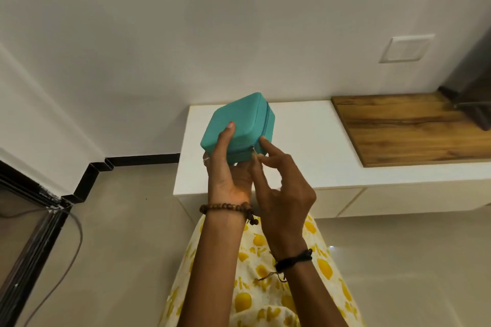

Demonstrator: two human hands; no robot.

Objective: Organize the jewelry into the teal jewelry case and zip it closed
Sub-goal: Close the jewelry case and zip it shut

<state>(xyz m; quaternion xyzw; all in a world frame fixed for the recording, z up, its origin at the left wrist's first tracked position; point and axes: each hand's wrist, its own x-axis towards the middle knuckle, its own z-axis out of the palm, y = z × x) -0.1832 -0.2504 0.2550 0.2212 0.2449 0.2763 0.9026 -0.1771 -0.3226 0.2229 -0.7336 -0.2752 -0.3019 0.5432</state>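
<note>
I saw my left hand gripping the closed teal jewelry case from beneath, thumb on the lid, while my right hand pinched the zipper pull at its near corner.

left hand hides the teal case's underside.

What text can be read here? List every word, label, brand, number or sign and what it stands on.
None: no readable text shows in the head view.
teal jewelry case: plain fabric, no logo or label visible on the faces shown.
white wall plate: blank.
white cabinet and wood panel: no markings.
dark object at the right edge: no lettering visible.
</note>
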